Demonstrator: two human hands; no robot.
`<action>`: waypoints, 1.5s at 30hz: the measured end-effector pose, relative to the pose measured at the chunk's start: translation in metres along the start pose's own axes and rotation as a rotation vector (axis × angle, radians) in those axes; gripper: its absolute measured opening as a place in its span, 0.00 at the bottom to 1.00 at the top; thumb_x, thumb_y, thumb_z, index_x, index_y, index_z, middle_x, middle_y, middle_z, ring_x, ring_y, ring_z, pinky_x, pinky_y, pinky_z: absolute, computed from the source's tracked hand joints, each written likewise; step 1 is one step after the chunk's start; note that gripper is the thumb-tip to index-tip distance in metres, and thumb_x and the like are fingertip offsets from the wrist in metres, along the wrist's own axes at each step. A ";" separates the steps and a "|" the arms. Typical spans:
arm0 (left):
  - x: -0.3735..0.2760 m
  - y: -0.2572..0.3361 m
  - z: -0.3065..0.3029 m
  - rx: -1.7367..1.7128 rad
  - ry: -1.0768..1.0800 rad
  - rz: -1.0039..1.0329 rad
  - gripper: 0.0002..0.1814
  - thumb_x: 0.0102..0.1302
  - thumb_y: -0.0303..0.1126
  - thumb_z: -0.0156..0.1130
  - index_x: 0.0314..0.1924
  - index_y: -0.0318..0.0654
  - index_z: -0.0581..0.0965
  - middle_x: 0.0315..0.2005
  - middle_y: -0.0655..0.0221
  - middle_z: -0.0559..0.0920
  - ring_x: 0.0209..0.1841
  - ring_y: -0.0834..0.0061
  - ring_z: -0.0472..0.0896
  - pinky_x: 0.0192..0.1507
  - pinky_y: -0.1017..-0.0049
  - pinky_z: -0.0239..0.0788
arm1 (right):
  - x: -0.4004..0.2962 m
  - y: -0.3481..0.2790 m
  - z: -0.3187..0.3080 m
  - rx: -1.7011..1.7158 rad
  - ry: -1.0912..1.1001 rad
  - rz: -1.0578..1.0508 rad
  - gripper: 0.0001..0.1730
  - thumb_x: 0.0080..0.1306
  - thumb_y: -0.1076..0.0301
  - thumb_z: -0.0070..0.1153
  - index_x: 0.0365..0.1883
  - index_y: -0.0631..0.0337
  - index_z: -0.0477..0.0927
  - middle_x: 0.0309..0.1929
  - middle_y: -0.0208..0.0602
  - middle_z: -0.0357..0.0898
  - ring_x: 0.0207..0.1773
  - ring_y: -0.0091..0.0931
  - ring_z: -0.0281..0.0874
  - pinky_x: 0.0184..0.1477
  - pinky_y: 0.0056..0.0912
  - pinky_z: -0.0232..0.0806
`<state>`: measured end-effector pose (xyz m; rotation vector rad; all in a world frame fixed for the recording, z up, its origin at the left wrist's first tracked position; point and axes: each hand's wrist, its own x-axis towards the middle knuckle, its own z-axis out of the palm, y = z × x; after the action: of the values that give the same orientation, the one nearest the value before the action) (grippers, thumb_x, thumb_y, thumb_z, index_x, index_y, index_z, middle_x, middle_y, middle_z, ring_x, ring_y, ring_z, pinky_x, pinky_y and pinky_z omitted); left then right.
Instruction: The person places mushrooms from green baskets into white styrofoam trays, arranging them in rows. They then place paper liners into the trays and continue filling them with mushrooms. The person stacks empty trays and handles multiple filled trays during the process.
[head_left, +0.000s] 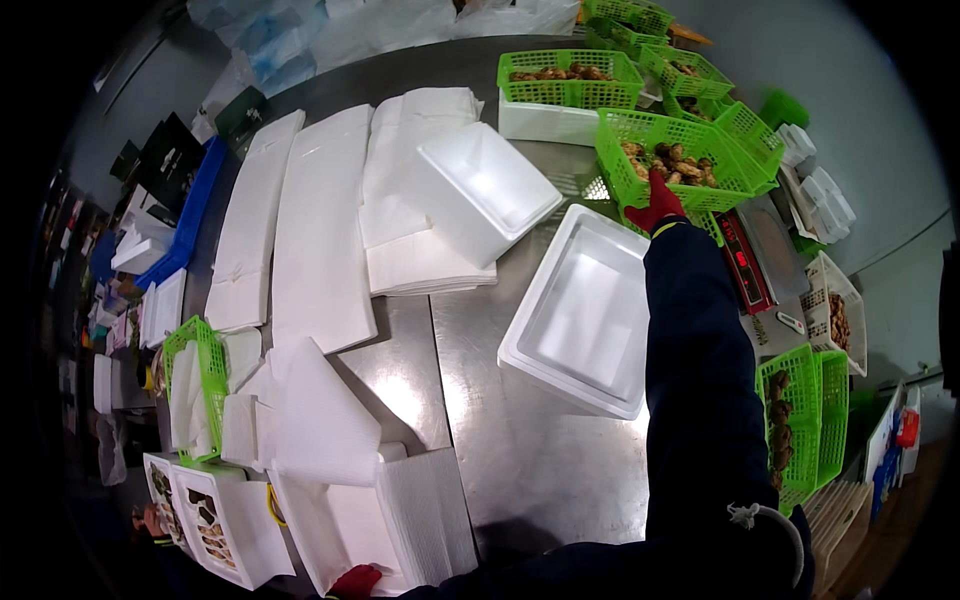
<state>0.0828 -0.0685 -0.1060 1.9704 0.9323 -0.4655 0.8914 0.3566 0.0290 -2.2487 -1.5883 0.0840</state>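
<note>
My right hand (658, 206), in a red glove, reaches to the near rim of a green plastic basket (727, 196) that holds brown mushrooms (679, 166); its thumb and fingers look spread, but its grip is unclear. My left hand (357, 581), also red-gloved, rests at the near end of a white foam box (349, 525) lined with white sheets (427, 517); its fingers are partly hidden. An empty foam box (589, 300) lies beside my right sleeve. Another foam box (491, 187) sits tilted on stacked white sheets (427, 262).
Long white sheet stacks (322, 225) lie across the steel table (517, 465). A red digital scale (742, 259) stands at the right, near more green baskets (795, 420). Foam boxes with packed mushrooms (214, 525) stand at lower left, with another person's hand (152, 519) beside them.
</note>
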 end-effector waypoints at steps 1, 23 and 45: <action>-0.003 -0.006 0.005 0.020 -0.005 0.006 0.27 0.50 0.42 0.61 0.50 0.37 0.71 0.46 0.54 0.74 0.52 0.56 0.71 0.55 0.64 0.62 | 0.006 0.005 0.014 -0.033 0.074 -0.033 0.55 0.41 0.48 0.68 0.62 0.65 0.56 0.54 0.55 0.69 0.57 0.42 0.68 0.56 0.38 0.62; -0.058 0.081 -0.051 0.123 0.022 -0.059 0.29 0.44 0.43 0.64 0.46 0.36 0.74 0.43 0.55 0.76 0.49 0.56 0.73 0.52 0.66 0.65 | -0.504 -0.103 -0.239 1.096 -0.156 0.366 0.22 0.63 0.66 0.42 0.54 0.67 0.66 0.49 0.45 0.73 0.48 0.35 0.75 0.45 0.36 0.73; -0.048 0.079 -0.048 0.255 0.050 0.014 0.24 0.47 0.48 0.58 0.42 0.43 0.76 0.37 0.55 0.79 0.43 0.57 0.76 0.47 0.64 0.68 | -0.745 -0.063 -0.027 0.581 -0.095 0.497 0.18 0.64 0.71 0.47 0.53 0.58 0.69 0.43 0.41 0.78 0.45 0.29 0.75 0.47 0.28 0.66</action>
<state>0.1106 -0.0748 -0.0056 2.2261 0.9267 -0.5513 0.5757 -0.3173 -0.0512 -2.1117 -0.8473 0.6969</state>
